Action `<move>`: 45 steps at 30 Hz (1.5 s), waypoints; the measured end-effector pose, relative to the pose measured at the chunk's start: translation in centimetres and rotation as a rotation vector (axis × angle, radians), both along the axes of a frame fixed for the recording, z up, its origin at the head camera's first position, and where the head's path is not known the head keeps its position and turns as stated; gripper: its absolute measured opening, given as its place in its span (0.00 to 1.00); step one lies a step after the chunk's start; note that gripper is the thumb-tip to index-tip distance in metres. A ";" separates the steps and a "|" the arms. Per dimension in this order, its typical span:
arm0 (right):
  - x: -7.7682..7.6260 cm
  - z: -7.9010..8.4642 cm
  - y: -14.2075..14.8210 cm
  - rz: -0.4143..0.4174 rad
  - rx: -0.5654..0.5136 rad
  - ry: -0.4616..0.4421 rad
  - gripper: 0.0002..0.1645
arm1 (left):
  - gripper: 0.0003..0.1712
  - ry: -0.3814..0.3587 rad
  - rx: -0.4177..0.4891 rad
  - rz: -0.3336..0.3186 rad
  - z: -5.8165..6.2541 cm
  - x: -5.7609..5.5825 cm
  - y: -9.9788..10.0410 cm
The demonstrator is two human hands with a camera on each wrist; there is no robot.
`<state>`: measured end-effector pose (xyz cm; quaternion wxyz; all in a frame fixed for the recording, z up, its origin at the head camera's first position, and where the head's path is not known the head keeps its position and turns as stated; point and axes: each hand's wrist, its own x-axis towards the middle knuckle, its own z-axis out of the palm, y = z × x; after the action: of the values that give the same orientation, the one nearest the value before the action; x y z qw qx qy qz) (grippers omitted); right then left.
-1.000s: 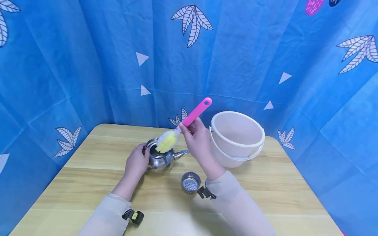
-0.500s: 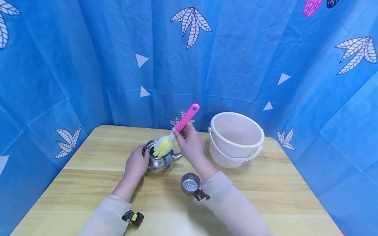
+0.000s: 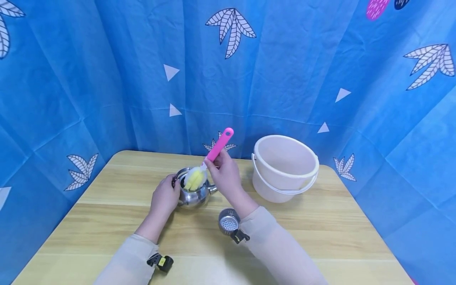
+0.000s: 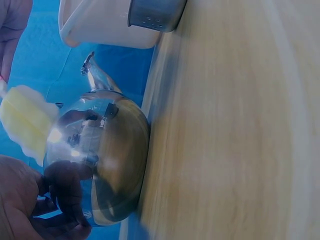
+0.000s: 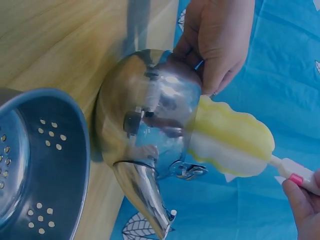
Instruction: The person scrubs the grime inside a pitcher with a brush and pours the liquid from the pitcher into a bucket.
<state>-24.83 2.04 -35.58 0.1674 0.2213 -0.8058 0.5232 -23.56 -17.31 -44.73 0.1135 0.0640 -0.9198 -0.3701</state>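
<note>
A shiny stainless steel teapot (image 3: 194, 199) stands lidless on the table, its spout pointing right in the head view. My left hand (image 3: 166, 198) grips it by the handle side. With thumb and fingers my right hand (image 3: 225, 174) pinches a bottle brush near where its pink handle (image 3: 220, 145) meets the white neck. The yellow and white sponge head (image 5: 232, 137) of the brush tilts into the teapot's mouth, its lower end hidden inside. Below the right forearm sits a perforated metal strainer cup (image 3: 228, 221), which the right wrist view shows close up (image 5: 55, 165).
A white bucket (image 3: 285, 186) with its handle hanging down stands at the back right of the wooden table (image 3: 107, 221). Blue patterned curtain (image 3: 149, 79) encloses the back and both sides. A black camera mount (image 3: 239, 236) on the right sleeve overlaps the strainer cup.
My right hand has moved left and down with the brush, bringing the sponge head lower into the teapot's mouth. The left hand and teapot have stayed in place.
</note>
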 end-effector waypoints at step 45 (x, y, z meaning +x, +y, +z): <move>-0.5 -1.3 -1.1 0.018 0.111 -0.062 0.11 | 0.27 0.003 -0.015 -0.011 0.2 -0.1 0.1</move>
<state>-25.31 0.89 -36.86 0.1249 0.2211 -0.8363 0.4860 -23.66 -17.19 -44.57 0.1133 0.0578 -0.9228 -0.3637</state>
